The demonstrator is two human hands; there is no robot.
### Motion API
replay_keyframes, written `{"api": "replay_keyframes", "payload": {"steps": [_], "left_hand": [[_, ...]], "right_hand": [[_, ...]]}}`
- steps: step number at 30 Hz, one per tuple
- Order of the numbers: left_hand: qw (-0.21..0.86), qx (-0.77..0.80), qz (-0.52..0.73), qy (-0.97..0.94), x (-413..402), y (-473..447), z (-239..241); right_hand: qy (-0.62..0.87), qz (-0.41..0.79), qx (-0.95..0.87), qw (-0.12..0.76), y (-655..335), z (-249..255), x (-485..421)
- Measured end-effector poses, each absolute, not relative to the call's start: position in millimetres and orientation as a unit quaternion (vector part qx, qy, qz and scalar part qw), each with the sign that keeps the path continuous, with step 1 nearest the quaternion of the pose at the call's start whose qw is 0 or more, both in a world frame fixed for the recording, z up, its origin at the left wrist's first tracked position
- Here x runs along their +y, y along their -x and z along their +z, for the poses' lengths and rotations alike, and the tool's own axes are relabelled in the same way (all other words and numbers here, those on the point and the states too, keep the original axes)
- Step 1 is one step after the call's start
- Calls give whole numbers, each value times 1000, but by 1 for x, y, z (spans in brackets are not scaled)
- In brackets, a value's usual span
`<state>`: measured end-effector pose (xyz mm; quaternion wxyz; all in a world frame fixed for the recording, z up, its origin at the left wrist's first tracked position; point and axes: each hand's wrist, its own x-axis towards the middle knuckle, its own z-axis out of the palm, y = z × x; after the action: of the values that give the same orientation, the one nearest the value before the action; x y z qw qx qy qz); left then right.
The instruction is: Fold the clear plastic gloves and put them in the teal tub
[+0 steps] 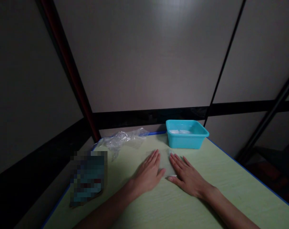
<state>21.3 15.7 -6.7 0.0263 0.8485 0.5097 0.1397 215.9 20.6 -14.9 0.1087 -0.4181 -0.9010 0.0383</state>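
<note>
A flat, clear plastic packet [165, 164] lies on the pale green table [158, 208] between my hands. My left hand [149, 171] rests palm down along its left side, fingers stretched out and pointing away from me. On the right side, my right hand [186, 173] lies flat with its fingertips on the packet's edge. Both thumbs point inward near the packet's front edge. What the packet contains, if anything, I cannot make out.
A turquoise plastic basin [186, 140] with something white inside stands at the table's back right. Crumpled clear plastic wrap [122, 139] lies at the back left. A pixelated, blurred item [88, 179] sits at the left edge. Behind the table rise pale panels [149, 63].
</note>
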Motion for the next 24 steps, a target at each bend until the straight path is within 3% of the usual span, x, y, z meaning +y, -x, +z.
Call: {"api": "replay_keyframes", "payload": {"steps": [12,24], "left_hand": [[21,511,85,-855,13,-19,-9],[25,459,53,-886,16,-9,1]], "right_hand": [[415,53,-902,111,-216,-12,19],[382,48,-901,200,-221,7,16]]}}
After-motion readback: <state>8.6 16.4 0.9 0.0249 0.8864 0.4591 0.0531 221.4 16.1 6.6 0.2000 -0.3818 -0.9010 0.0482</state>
